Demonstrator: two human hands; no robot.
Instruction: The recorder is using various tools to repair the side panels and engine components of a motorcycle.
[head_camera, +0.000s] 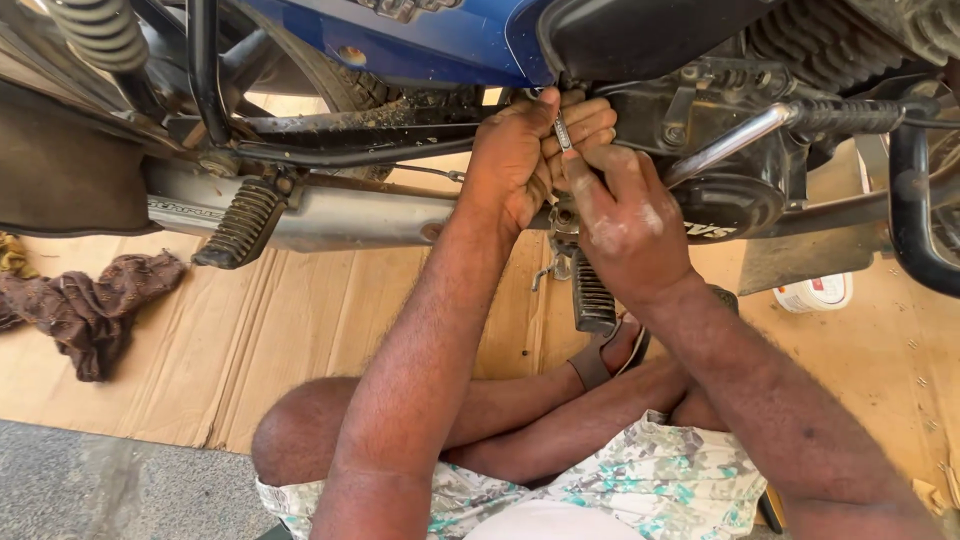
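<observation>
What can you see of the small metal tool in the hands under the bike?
The small metal tool shows only as a short, flat, silvery strip, standing nearly upright; its ends are hidden, so its type cannot be told. The left hand pinches it between thumb and fingers, and the right hand closes in beside and below it. It sits just under the blue body panel, against the dark engine casing, above the ribbed footpeg.

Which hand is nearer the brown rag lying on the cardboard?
Left. The left hand is up at the motorcycle's underside, on the side toward the brown rag. The right hand sits just beyond it, farther from the rag. Neither touches it.
</observation>
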